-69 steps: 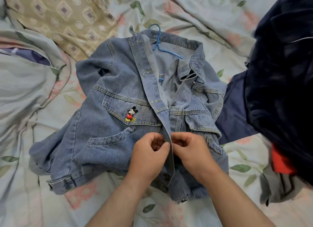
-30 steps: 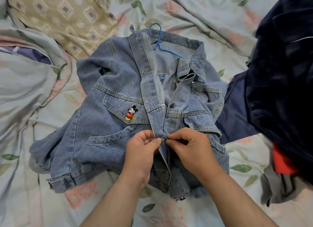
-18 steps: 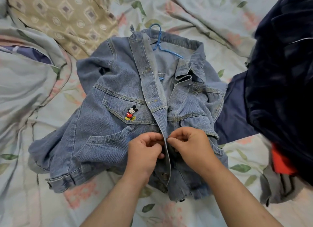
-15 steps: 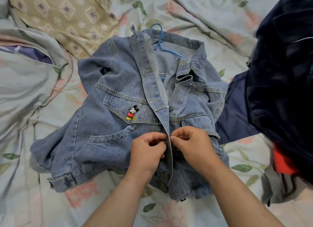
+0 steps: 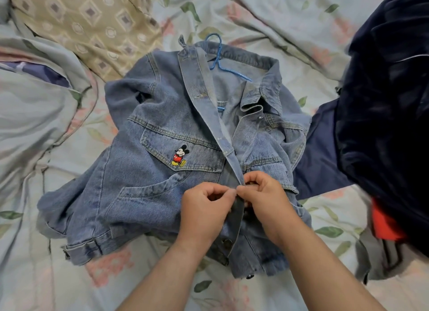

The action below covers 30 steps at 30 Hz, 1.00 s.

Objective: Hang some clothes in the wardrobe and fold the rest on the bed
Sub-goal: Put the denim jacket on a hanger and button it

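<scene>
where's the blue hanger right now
In the head view the blue hanger sits inside the denim jacket at upper centre, its hook poking out past the collar onto the floral bedsheet.

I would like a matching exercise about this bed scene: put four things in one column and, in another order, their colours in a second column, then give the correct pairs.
Things:
1. jacket
2. hanger
3. pillow
4. garment under the dark pile at the right edge

Colours:
A. tan with a diamond pattern
B. bright red-orange
C. faded blue denim
D. clear blue

Pairs: 1-C, 2-D, 3-A, 4-B.

The left hand and the right hand both pinch the jacket's front edge.
</scene>
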Each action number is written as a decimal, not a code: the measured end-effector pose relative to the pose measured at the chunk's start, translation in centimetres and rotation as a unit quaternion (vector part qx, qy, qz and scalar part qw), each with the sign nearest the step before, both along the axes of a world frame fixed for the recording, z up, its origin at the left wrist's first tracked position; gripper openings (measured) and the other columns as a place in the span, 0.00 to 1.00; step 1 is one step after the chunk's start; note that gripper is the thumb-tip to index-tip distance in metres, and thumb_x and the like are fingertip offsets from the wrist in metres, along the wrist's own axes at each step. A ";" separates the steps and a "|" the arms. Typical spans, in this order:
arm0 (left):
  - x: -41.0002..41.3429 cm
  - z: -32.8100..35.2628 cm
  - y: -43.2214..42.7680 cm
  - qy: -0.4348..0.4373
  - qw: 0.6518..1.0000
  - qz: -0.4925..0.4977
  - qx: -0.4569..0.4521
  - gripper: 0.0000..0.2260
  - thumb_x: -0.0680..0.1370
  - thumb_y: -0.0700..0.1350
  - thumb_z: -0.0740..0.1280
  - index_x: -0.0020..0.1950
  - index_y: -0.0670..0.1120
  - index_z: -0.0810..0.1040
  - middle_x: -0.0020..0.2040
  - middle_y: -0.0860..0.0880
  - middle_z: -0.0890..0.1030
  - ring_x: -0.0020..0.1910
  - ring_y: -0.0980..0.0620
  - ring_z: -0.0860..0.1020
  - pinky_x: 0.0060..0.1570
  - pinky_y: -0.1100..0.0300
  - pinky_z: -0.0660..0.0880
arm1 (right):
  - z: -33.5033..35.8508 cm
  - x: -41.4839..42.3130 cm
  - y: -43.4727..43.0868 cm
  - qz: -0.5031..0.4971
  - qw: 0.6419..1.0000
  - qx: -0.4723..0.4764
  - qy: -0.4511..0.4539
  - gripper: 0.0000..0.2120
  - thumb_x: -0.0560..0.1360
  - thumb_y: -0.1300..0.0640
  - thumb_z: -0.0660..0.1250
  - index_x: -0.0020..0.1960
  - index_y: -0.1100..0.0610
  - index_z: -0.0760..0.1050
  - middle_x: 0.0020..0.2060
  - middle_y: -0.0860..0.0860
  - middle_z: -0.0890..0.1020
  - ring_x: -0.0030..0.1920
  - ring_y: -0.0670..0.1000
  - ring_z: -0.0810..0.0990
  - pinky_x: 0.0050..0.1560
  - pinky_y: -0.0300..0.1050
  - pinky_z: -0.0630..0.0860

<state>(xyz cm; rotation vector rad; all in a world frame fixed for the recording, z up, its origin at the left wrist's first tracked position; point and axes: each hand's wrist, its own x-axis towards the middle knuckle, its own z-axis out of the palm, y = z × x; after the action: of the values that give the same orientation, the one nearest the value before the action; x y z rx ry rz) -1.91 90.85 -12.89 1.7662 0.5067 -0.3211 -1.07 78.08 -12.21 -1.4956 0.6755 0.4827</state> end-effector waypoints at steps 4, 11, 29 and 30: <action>0.2 -0.2 -0.1 0.030 0.999 -0.007 -0.037 0.08 0.71 0.34 0.75 0.37 0.45 0.80 0.29 0.51 0.81 0.29 0.55 0.79 0.38 0.49 0.82 | -0.5 0.2 0.3 -0.059 0.996 0.051 0.030 0.12 0.74 0.74 0.66 0.46 0.57 0.72 0.25 0.46 0.69 0.28 0.48 0.67 0.33 0.44 0.67; 0.5 -1.3 0.5 0.004 0.998 -0.061 0.004 0.12 0.71 0.33 0.74 0.38 0.49 0.79 0.32 0.53 0.81 0.33 0.56 0.79 0.39 0.60 0.79 | -0.2 1.1 0.7 -0.072 0.994 0.043 0.074 0.15 0.73 0.75 0.64 0.37 0.57 0.72 0.26 0.51 0.76 0.26 0.49 0.71 0.28 0.41 0.68; 10.6 -0.3 -0.3 0.115 0.990 -0.014 -0.083 0.04 0.72 0.33 0.70 0.45 0.39 0.82 0.41 0.40 0.85 0.39 0.45 0.82 0.40 0.47 0.80 | -0.7 9.8 -1.4 0.370 0.857 -0.335 -0.126 0.07 0.75 0.55 0.69 0.50 0.53 0.84 0.43 0.51 0.84 0.47 0.53 0.81 0.49 0.48 0.77; 10.5 -0.6 0.2 0.129 0.986 -0.003 -0.110 0.05 0.75 0.32 0.68 0.48 0.39 0.82 0.45 0.39 0.85 0.41 0.44 0.83 0.43 0.46 0.81 | -1.0 9.8 -1.4 0.382 0.849 -0.344 -0.121 0.07 0.76 0.55 0.69 0.51 0.54 0.84 0.43 0.51 0.83 0.47 0.54 0.81 0.49 0.48 0.77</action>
<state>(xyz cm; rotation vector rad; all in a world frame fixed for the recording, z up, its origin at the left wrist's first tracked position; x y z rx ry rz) 8.58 91.04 -13.45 1.5185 0.6254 -0.5918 8.70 76.67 -13.25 -2.4766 -0.0128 0.6669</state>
